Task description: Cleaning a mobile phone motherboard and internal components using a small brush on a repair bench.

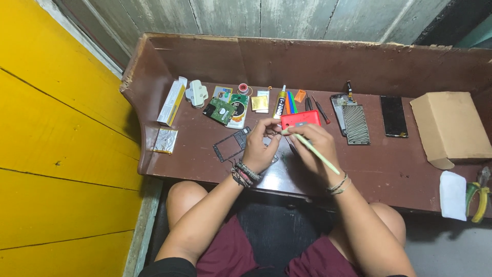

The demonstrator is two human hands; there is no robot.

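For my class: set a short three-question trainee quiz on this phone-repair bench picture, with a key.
1. True or false: the right hand holds a pale green stick-like tool.
2. Which lies nearer the yellow wall: the cardboard box or the white carton?
3. What colour is the phone shell just beyond the left hand?

Key: 1 true; 2 the white carton; 3 red.

1 head cam, looks steeply down, near workbench [389, 174]
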